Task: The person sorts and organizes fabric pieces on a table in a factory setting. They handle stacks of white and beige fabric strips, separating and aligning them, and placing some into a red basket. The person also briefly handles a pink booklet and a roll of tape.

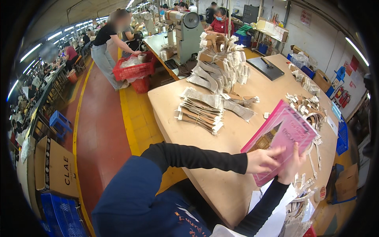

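Note:
A pink notebook (256, 145) with a picture on its cover is held tilted above the table. My right hand (293, 165) grips it at the lower right edge, thumb pointing up along the cover. Across the front of the cover, my left hand (265, 160) has its fingers stretched out; whether they touch it is hard to tell. White paper sheets (272, 215) lie under my right forearm. Left of the notebook is a tied bundle of brown and grey cut pieces (200, 114), with a tall stack of similar pieces (221, 65) behind it.
The brown table (177, 138) carries loose straps (306, 104), a tape roll (320, 192) and a black board (265, 68). Sewing machines (185, 35) stand beyond. At left, a person (104, 43) bends over a red basket (134, 69); a blue stool (60, 123) and cardboard box (55, 168) stand nearby.

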